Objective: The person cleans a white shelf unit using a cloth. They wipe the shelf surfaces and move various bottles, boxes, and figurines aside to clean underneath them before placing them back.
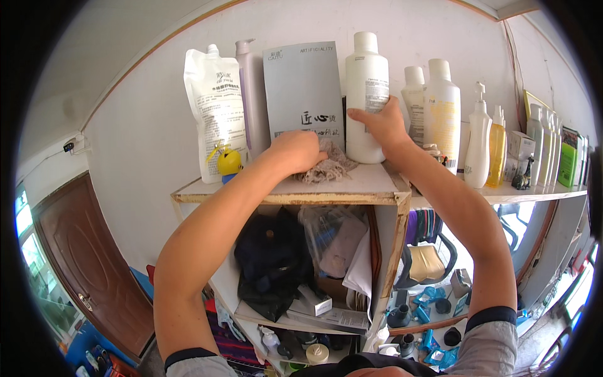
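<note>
My left hand [297, 150] presses a crumpled, greyish-pink cloth [330, 167] against the top board of a white wooden cabinet [367, 181]. Most of its fingers are hidden behind the back of the hand. My right hand [384, 123] is wrapped around the lower half of a tall white capped bottle [366, 66], which stands upright near the board's right edge. Behind the cloth rises a grey printed box [301, 85]. To its left are a lilac pump bottle [252, 89] and a white spouted refill pouch [214, 108], with a small yellow figure [229, 162] before the pouch.
On the adjoining right shelf [532, 193] stand several bottles, including a white one with yellow print [442, 108] and an amber spray bottle [496, 151]. Below my arms, the cabinet's open compartment holds a black bag [273, 254] and small boxes [315, 301]. A mirror [452, 245] reflects a chair.
</note>
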`<state>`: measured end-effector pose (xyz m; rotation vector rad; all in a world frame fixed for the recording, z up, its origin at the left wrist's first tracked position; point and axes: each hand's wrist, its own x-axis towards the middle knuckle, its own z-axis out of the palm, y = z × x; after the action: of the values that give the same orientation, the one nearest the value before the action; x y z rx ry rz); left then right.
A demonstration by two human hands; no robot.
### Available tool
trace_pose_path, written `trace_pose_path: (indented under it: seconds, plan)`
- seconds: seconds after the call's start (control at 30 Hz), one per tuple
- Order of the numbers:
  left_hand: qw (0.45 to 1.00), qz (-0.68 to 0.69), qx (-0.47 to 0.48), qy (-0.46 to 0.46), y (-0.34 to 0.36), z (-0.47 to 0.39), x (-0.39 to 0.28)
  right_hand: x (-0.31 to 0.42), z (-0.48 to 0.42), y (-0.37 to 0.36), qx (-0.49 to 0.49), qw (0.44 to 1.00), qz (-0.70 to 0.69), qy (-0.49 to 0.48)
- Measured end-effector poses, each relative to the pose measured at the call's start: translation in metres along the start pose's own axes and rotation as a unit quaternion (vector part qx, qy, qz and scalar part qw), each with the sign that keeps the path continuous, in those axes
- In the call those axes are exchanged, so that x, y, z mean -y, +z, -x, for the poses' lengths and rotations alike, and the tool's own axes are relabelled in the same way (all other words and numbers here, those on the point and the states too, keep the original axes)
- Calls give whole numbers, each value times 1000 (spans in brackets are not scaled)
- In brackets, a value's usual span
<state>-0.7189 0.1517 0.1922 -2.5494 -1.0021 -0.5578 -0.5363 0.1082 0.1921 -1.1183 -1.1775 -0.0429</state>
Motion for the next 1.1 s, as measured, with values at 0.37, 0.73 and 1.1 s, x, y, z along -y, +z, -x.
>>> trace_pose_path:
  seconds: [0.37, 0.73, 1.1]
  plan:
    - [994, 80, -72, -33, -11, 33, -1, -5, -3, 3, 26, 992, 122, -30]
    - [836, 77, -543, -16, -39, 114, 91, 9, 19, -2, -220, 837, 361, -347]
    - [891, 146, -410, -131, 5, 116, 84, 63, 55, 29, 500, 772, 333, -208]
